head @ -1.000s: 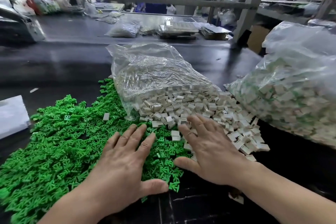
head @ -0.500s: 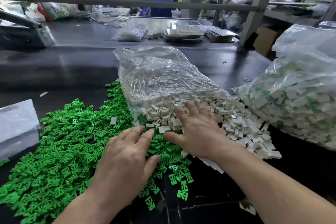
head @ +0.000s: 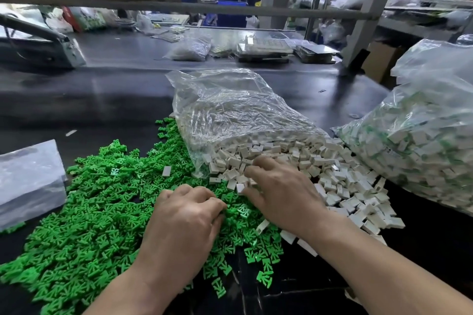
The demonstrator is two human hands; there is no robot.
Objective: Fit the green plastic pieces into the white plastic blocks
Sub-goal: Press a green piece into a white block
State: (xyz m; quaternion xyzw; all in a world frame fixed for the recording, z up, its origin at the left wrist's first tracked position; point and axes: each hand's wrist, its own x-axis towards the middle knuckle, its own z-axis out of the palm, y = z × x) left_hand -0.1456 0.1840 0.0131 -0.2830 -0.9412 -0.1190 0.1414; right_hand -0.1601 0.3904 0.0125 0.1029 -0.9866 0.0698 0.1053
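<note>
A wide heap of small green plastic pieces (head: 97,225) covers the black table at the left. White plastic blocks (head: 340,181) spill from the mouth of a clear bag (head: 230,115) in the middle. My left hand (head: 184,222) lies on the heap's right edge, fingers curled down around green pieces. My right hand (head: 284,192) sits where the white blocks meet the green heap. Its fingers are bent into the blocks and its thumb is against them. Both sets of fingertips are partly buried.
A large clear bag of white blocks with green parts (head: 422,151) fills the right side. An empty flat plastic bag (head: 28,176) lies at the left. Trays (head: 263,50), small bags and a grey machine (head: 38,43) stand at the table's far side, under a metal rail.
Both hands slid away from me over the piles. Their flat fingers have curled down, the left into the green pieces and the right into the white blocks.
</note>
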